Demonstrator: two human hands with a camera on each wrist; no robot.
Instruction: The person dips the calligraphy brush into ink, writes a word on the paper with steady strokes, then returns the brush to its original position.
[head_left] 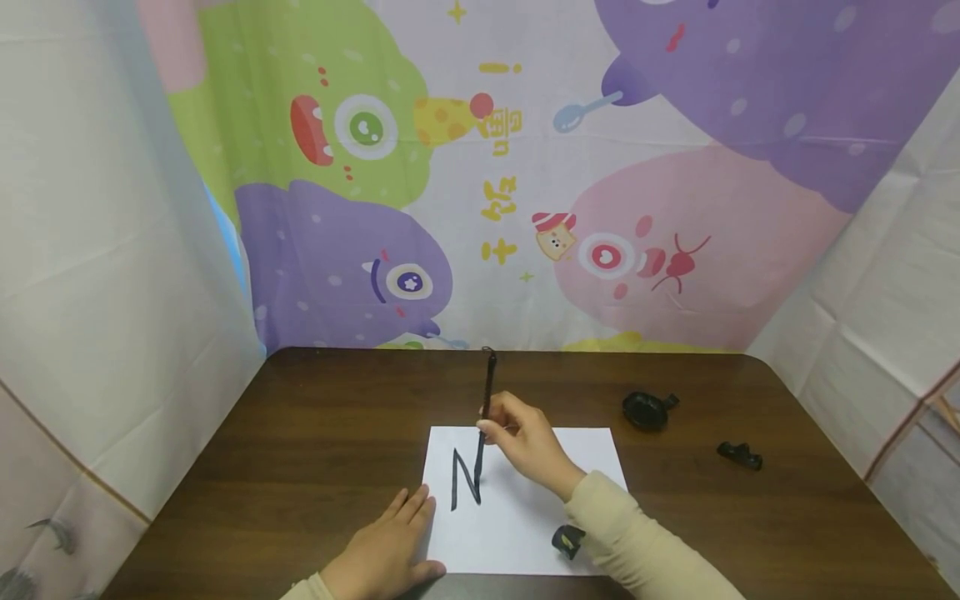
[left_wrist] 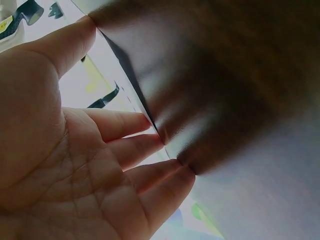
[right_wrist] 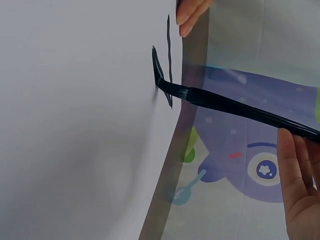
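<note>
White paper (head_left: pixel 525 529) lies on a dark brown bench (head_left: pixel 300 450) at the lower centre of the frame, and a black brush (head_left: pixel 488 385) stands nearly upright over it. The right hand (head_left: pixel 528 442) comes in from the lower right, its grip pinching the brush's shaft between thumb and fingers. In the right wrist view the bristles (right_wrist: pixel 170 89) bend where they meet the sheet. Dark strokes (head_left: pixel 454 479) on the paper's left half form an N-like shape. The left hand (head_left: pixel 382 546), lower left of centre, rests with its grip spread, thumb apart from straight fingers, touching the paper's left edge. A small black object (head_left: pixel 567 541) with a yellowish mark shows at the paper's lower right, just beside the right sleeve (head_left: pixel 615 517); what it is, I cannot tell. On the right of the frame, a round black dish (head_left: pixel 645 411) lies on the bench, with a small notched black piece (head_left: pixel 739 455) below and right of it. A cloth (head_left: pixel 468 308) printed with cartoon monsters fills the upper centre.
</note>
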